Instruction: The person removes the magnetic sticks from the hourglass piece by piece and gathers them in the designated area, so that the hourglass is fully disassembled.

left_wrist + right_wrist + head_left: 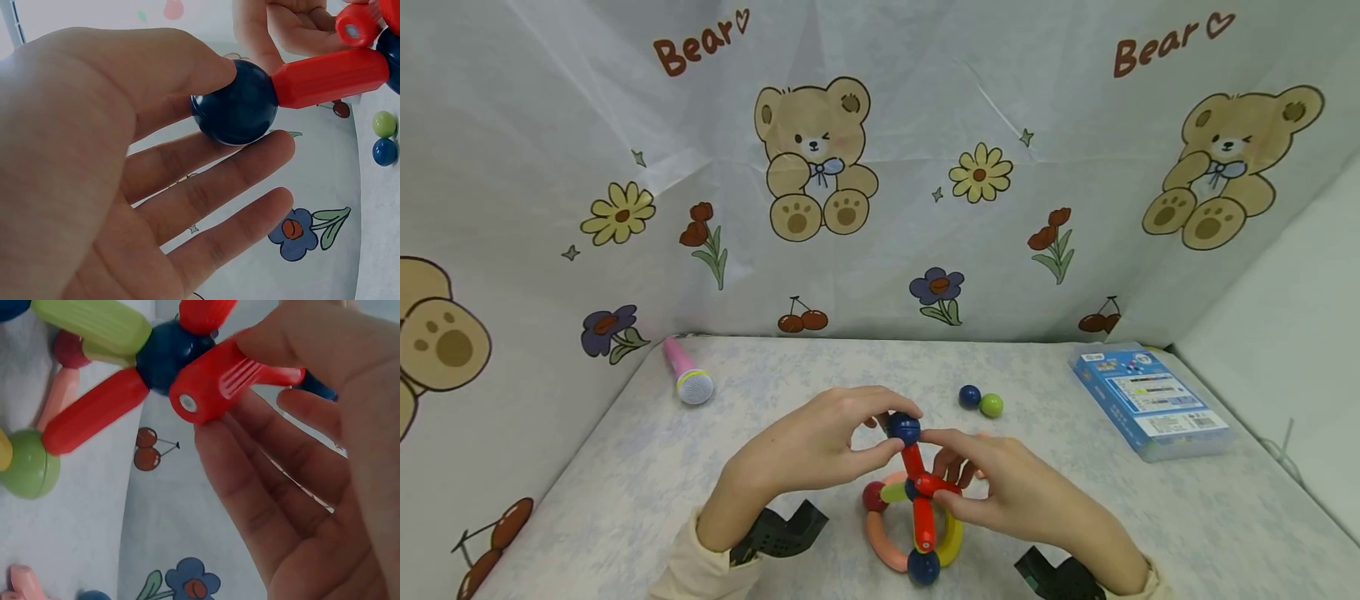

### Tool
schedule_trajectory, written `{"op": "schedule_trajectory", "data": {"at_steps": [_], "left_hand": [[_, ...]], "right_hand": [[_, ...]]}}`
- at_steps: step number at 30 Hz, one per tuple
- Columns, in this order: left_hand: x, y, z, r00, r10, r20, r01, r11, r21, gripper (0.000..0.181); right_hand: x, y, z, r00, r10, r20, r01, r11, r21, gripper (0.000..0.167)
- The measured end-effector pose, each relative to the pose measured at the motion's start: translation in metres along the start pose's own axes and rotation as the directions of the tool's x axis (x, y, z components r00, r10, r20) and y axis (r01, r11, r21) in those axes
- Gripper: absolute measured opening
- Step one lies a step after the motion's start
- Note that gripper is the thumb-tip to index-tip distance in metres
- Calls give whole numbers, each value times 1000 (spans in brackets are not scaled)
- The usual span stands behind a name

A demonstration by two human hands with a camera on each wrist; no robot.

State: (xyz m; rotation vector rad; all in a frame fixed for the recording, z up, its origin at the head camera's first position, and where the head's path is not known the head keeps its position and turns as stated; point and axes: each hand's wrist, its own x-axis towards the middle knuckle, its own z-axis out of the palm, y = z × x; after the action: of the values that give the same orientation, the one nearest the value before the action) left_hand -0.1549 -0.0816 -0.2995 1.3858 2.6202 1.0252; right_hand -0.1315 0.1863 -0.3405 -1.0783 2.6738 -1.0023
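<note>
My left hand point(820, 442) pinches a dark blue magnetic ball point(903, 428) between thumb and fingers. In the left wrist view this ball point(237, 103) touches the end of a red magnetic rod point(331, 78), and the other fingers are spread out. My right hand point(1007, 479) pinches a second red rod point(212, 384) beside a blue centre ball point(169, 356). A green rod point(94, 325) and another red rod point(97, 412) also branch from that centre ball. Below lies a ring with an orange curved rod point(880, 542), a yellow curved rod point(952, 542) and a blue ball point(923, 567).
Behind the right hand, a loose blue ball point(969, 396) and a green ball point(992, 406) lie on the table. A pink toy microphone point(688, 375) is at the back left. The blue box point(1150, 400) lies at the right edge, before a bear-print cloth point(880, 275).
</note>
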Motion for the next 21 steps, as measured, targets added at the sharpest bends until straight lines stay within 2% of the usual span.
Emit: {"op": "schedule_trajectory", "data": {"at_steps": [3,6,8,13,17,21], "left_hand": [[0,-1,0,1000,0,-2,0,1000,0,33],[-1,-1,-1,1000,-3,-1,3,1000,-2,33],[-2,-1,-1,1000,-9,-4,9,1000,-3,33],[-4,-1,0,1000,-25,-9,25,1000,-6,33],[-3,-1,1,999,-38,-3,38,999,-6,33],[5,0,6,998,-53,23,53,999,-4,33]], "right_hand": [[-1,2,-3,998,-43,-53,42,999,-17,41],[-1,4,-5,991,-91,-100,92,996,14,33],[0,5,-4,992,-95,-88,99,994,50,30],[4,4,-3,999,-35,-6,36,997,73,22],[2,1,-4,998,-51,-39,54,995,82,25],[0,0,-3,995,-72,-73,80,991,108,28]]}}
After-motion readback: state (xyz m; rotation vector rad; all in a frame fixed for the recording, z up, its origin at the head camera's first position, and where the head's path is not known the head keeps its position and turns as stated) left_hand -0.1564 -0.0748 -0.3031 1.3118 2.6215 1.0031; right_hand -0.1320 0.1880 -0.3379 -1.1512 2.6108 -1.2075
